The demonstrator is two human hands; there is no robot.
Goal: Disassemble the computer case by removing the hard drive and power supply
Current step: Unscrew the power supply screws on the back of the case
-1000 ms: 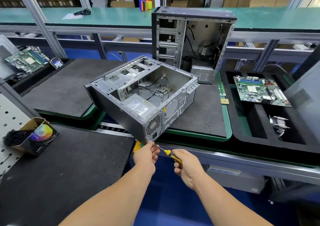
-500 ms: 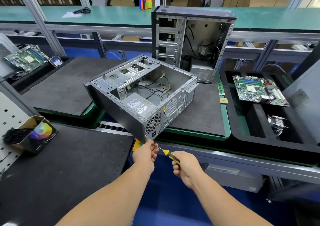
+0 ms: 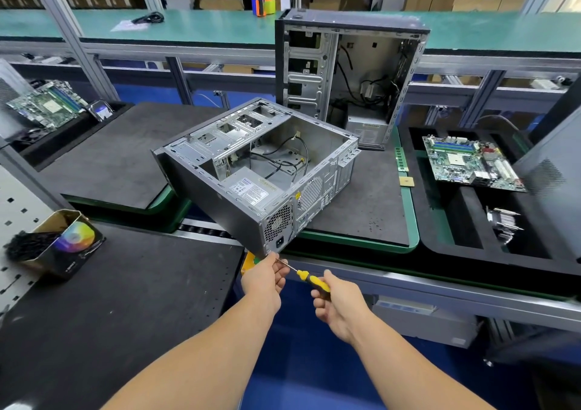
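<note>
lying on its side with the open face up, the computer case (image 3: 257,173) sits on the dark mat of the counter (image 3: 371,202), its rear corner jutting over the near edge. the power supply (image 3: 251,191) is inside, at this rear corner. just below the corner, the left hand (image 3: 262,279) is curled around the thin metal shaft, near the tip. the right hand (image 3: 338,302) grips the yellow and black handle of the screwdriver (image 3: 309,279), fingers wrapped around it. the tip is hidden behind the left fingers, so i cannot tell which screw it touches. the hard drive i cannot make out.
</note>
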